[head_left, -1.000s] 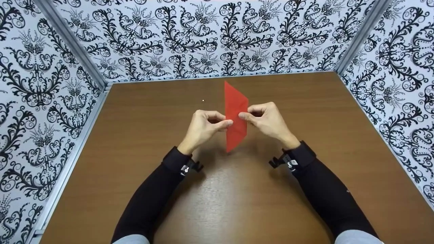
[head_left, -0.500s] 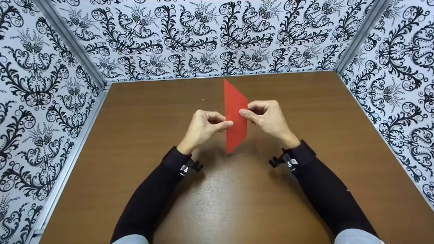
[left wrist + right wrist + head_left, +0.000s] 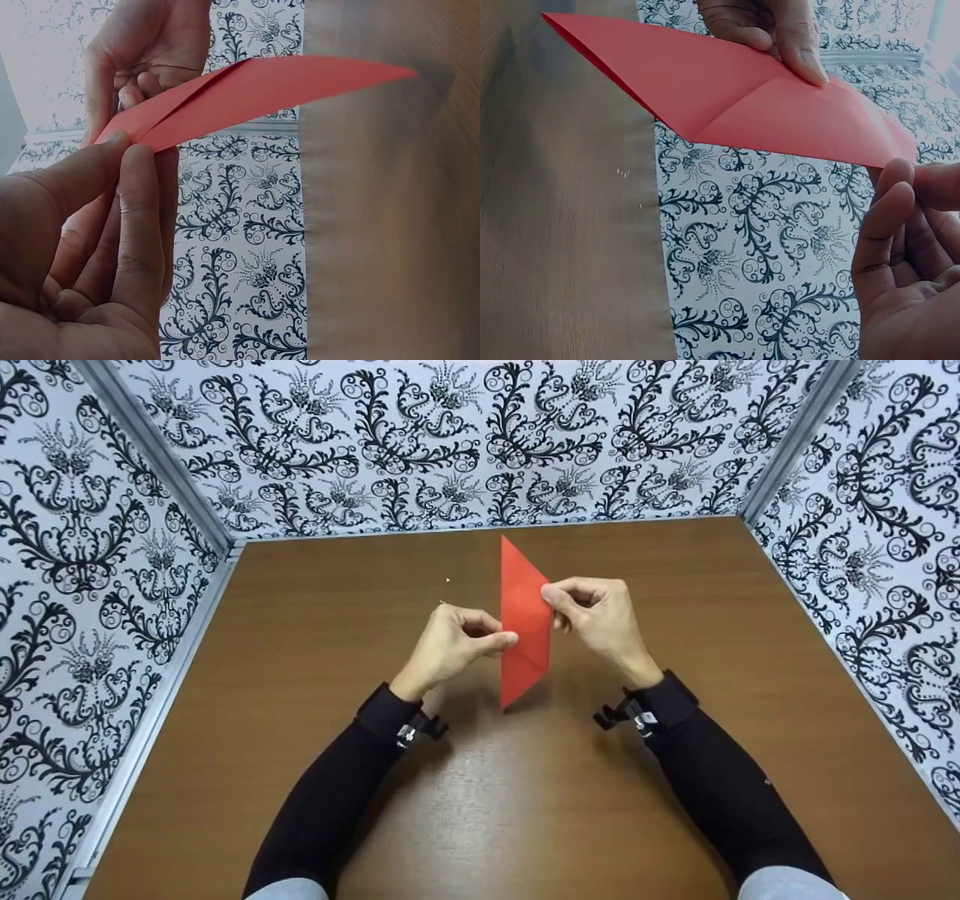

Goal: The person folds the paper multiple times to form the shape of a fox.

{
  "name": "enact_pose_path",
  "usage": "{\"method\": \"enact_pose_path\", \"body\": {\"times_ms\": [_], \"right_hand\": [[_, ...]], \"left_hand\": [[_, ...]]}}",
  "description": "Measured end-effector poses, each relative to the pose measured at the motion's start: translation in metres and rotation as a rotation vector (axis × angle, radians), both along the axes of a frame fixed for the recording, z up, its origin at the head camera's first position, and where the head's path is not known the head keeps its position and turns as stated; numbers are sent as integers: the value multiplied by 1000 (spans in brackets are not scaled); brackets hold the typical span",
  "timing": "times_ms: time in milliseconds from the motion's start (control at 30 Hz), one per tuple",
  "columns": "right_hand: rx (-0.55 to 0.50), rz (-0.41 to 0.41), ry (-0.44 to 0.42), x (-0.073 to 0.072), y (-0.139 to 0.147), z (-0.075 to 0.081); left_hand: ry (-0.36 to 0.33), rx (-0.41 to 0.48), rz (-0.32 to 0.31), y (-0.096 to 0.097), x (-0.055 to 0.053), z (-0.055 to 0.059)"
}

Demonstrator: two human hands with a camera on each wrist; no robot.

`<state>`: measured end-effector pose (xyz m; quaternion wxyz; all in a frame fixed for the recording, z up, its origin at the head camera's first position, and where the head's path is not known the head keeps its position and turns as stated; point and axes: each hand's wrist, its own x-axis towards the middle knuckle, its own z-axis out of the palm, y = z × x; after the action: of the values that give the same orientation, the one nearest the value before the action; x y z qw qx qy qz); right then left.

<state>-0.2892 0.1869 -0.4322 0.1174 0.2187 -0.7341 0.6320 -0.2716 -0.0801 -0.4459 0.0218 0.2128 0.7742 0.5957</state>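
Note:
A folded sheet of red paper point(image 3: 525, 619), shaped like a trapezoid with pointed ends, is held up above the table in the head view. My left hand point(image 3: 454, 643) pinches its long left edge between thumb and fingers. On the opposite side, my right hand point(image 3: 600, 611) pinches the shorter edge near its upper corner. A crease crosses the paper point(image 3: 742, 97) in the right wrist view. From the left wrist, a folded flap shows along the paper point(image 3: 217, 101), its tip pointing right.
The brown wooden table point(image 3: 480, 810) spreads below both hands. Patterned black-and-white walls point(image 3: 435, 442) with grey metal corner strips enclose its back and sides. Tiny white specks point(image 3: 448, 580) lie on the table beyond the left hand.
My right hand has slid up along the paper's right edge to the upper corner. The left hand keeps its pinch, and the paper has turned slightly, showing more of its lower crease.

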Motion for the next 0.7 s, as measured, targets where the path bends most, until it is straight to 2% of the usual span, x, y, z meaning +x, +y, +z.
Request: {"method": "enact_pose_path", "body": {"times_ms": [233, 400, 533, 700], "right_hand": [[-1, -1, 39, 2, -1, 1], [-11, 53, -1, -1, 0, -1], [73, 108, -51, -3, 1, -4], [235, 184, -129, -4, 1, -8]], "left_hand": [[-8, 23, 3, -1, -1, -1], [-21, 58, 17, -1, -2, -1], [-32, 97, 45, -3, -2, -1], [-14, 164, 100, -5, -6, 1]]}}
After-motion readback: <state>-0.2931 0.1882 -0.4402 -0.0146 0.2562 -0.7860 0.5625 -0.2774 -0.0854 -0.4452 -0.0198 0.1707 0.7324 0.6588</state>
